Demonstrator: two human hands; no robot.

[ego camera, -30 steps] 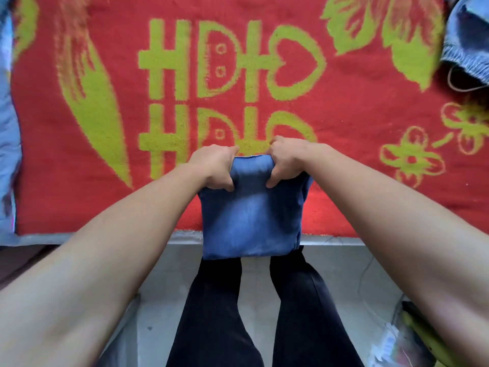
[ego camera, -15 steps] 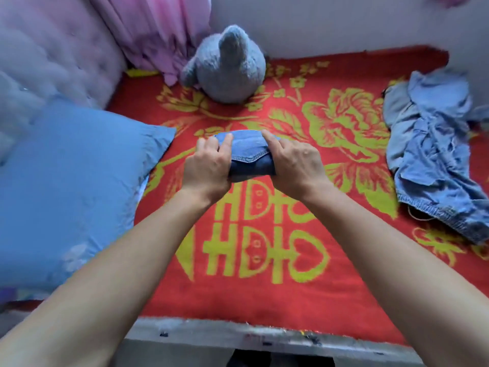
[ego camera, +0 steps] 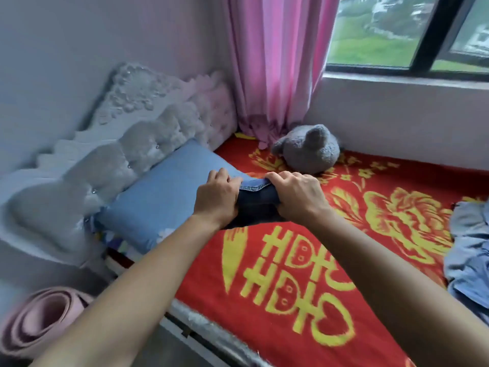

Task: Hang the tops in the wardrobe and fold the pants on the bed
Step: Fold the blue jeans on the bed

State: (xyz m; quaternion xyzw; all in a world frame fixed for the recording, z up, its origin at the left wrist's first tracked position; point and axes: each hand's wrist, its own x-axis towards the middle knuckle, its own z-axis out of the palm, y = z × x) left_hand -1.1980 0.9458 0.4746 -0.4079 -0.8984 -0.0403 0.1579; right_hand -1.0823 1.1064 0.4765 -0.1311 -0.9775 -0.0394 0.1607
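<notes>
1. Pink rolled mat (ego camera: 34, 321), one, lies beside the bed (ego camera: 304, 260).
2. Left hand (ego camera: 215, 198) and right hand (ego camera: 299, 196) clench their fingers round one folded jeans (ego camera: 258, 200) bundle, over the bed near one blue pillow (ego camera: 164, 197).
3. One crumpled denim garment (ego camera: 468, 247) lies at right.
4. One grey plush toy (ego camera: 309, 152) sits by one pink curtain (ego camera: 275, 62).

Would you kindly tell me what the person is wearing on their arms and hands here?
The left hand and right hand are bare, without gloves. No sleeve, watch or bracelet shows anywhere up to the frame edge.
</notes>
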